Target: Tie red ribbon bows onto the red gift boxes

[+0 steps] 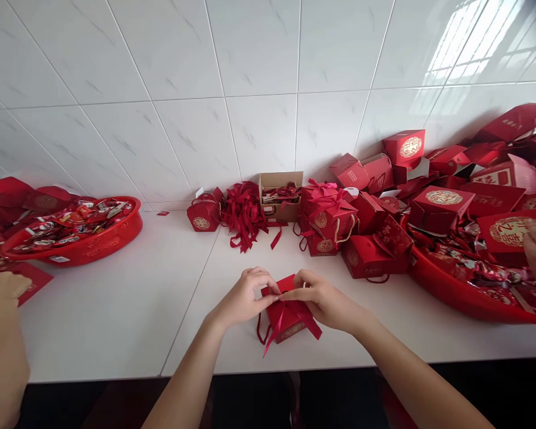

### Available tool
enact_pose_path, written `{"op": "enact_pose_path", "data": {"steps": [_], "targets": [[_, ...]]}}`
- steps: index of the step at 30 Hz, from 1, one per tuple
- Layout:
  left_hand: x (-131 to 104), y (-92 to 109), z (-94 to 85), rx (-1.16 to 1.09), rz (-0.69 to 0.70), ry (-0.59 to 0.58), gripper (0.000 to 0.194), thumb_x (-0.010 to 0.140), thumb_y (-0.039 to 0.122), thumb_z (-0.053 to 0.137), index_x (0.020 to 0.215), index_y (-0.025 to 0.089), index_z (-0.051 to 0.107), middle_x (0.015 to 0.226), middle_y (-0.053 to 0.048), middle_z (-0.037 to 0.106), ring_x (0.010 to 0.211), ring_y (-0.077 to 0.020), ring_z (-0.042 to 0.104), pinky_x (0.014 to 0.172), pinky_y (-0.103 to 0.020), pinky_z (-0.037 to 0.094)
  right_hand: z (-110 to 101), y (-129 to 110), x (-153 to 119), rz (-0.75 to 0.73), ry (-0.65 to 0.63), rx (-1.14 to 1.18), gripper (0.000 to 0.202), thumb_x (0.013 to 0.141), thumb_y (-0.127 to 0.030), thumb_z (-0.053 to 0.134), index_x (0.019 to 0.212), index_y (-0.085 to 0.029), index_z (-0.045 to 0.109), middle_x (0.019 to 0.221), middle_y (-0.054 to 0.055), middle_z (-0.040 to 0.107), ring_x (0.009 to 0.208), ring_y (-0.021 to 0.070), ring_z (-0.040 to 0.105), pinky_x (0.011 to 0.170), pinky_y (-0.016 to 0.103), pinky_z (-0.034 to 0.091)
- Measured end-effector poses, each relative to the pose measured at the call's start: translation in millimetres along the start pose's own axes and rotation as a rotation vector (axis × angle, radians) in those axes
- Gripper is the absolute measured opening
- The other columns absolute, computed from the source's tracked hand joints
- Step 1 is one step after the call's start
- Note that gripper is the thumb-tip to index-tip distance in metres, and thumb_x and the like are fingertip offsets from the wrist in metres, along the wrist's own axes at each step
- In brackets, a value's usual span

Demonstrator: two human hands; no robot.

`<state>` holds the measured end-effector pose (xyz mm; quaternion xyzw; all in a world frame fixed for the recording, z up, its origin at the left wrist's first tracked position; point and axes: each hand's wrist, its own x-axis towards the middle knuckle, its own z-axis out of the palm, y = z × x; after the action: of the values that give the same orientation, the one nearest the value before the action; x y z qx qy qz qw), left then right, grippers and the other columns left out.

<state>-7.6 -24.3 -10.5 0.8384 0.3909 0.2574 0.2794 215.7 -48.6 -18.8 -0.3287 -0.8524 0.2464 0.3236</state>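
Observation:
A small red gift box with gold print sits on the table in front of me, a dark red cord handle hanging at its left side. Across its top lies a shiny red ribbon with loose tails spreading toward me and to the right. My left hand pinches the ribbon at the middle of the lid, thumb and forefinger closed. From the other side my right hand pinches the same spot, its fingertips meeting those of the left. The exact shape of the knot is hidden by my fingers.
Behind the box are a heap of red ribbons, an open cardboard box and stacked gift boxes. Red baskets of wrapped sweets stand left and right, with more boxes around. Other people's hands reach in at both sides.

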Motion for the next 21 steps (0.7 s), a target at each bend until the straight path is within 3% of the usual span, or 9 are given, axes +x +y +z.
{"op": "enact_pose_path", "data": {"steps": [7,11,15,18,21], "targets": [[9,-14,-14.8,0.045,0.001,-0.013,0.006,0.079,0.026,0.064,0.079,0.027,0.07,0.086,-0.003,0.07,0.098,-0.0249,0.058,0.085,-0.034,0.048,6,5,-6,0.001,-0.006,0.06,0.023,0.086,-0.026,0.058,0.102,-0.03,0.075,0.083,0.005,0.06,0.081,0.0187,0.056,0.077,0.036,0.053],[10,-16,-18.2,0.046,0.008,-0.055,0.01,0.082,0.025,0.059,0.084,0.028,0.069,0.089,-0.003,0.07,0.099,-0.024,0.059,0.081,-0.03,0.048,5,7,-6,-0.005,-0.036,0.057,0.025,0.087,-0.024,0.055,0.102,-0.03,0.075,0.087,0.006,0.06,0.083,0.0187,0.056,0.077,0.036,0.052],[8,-13,-17.2,0.058,0.014,-0.189,0.016,0.084,0.02,0.052,0.087,0.026,0.066,0.091,-0.003,0.067,0.094,-0.022,0.058,0.08,-0.029,0.048,5,9,-6,-0.023,-0.105,-0.035,0.031,0.089,-0.02,0.051,0.107,-0.03,0.073,0.091,0.008,0.058,0.085,0.0194,0.055,0.076,0.037,0.053],[7,-11,-15.4,0.082,0.005,-0.228,0.01,0.078,0.018,0.057,0.084,0.024,0.062,0.089,-0.003,0.06,0.092,-0.0219,0.056,0.081,-0.031,0.048,6,9,-7,-0.023,-0.149,-0.09,0.034,0.091,-0.019,0.047,0.112,-0.032,0.07,0.097,0.008,0.056,0.092,0.02,0.054,0.078,0.038,0.053],[7,-10,-14.1,-0.001,0.014,-0.265,0.008,0.074,0.018,0.062,0.078,0.023,0.058,0.102,-0.005,0.056,0.099,-0.0222,0.053,0.086,-0.033,0.048,7,9,-7,-0.074,-0.127,-0.072,0.034,0.093,-0.02,0.045,0.113,-0.032,0.07,0.101,0.009,0.056,0.094,0.0203,0.054,0.08,0.038,0.052]]}}
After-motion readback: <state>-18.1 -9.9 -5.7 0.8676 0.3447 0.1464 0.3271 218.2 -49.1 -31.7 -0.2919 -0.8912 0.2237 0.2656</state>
